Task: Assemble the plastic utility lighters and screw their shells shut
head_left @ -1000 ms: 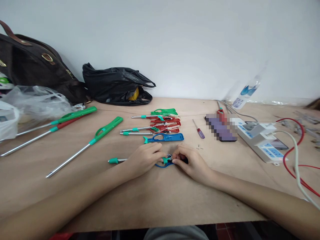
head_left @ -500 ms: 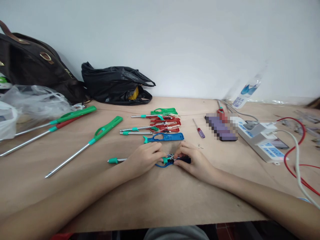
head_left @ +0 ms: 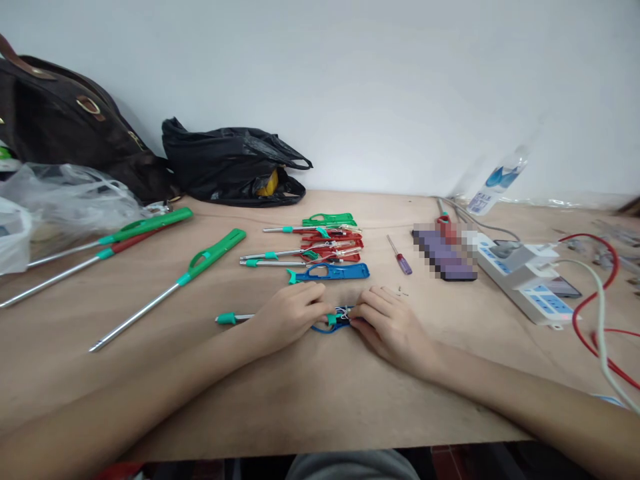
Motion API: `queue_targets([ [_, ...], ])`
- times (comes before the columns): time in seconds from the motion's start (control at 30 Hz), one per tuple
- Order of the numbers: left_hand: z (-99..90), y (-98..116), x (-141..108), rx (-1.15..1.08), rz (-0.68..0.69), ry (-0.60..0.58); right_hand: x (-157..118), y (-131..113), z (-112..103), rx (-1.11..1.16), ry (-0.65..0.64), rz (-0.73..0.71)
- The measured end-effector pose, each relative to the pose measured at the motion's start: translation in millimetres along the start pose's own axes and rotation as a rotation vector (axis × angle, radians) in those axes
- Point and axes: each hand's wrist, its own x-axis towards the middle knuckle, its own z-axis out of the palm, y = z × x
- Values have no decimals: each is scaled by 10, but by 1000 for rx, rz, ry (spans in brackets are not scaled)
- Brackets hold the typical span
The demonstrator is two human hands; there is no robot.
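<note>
Blue lighter [head_left: 336, 325], opened: lying lengthwise on the near middle of the counter [head_left: 300, 407], between and partly under both hands, with metal tube pointing left, teal piece [head_left: 227, 319] at the tube's end and white wires [head_left: 345, 312] exposed at the body. Left hand [head_left: 287, 319]: fingers bent and drawn together, nearly closed, gripping the lighter beside the teal trigger. Right hand [head_left: 393, 327]: thumb and fingers brought close together, closed over the handle end just beside the wires; impossible to tell whether pinching a wire. Directly beyond: blue half shell [head_left: 345, 272], then red half shells [head_left: 325, 237] with metal tubes and loose-looking wiring laid over, then green half shell [head_left: 330, 219] farthest back. To the right of these: screwdriver [head_left: 405, 265] with purple handle, lying aslant; small screws [head_left: 402, 292] near the right hand. Farther right: pixelated purple object [head_left: 440, 253], white power strip [head_left: 525, 287] with plugs in place, red cable [head_left: 617, 263]. Behind, tilted toward the wall: clear bottle [head_left: 499, 180]. On the left: two long green lighters and a red one, near clear plastic bag [head_left: 75, 193]. At the back: black plastic bag [head_left: 220, 163] and dark bag [head_left: 65, 127].
</note>
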Motion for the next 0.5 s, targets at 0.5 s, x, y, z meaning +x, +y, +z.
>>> queue_targets([
  [0.5,4,-2,13,9,31,19,39,17,-57,267,-157,207],
])
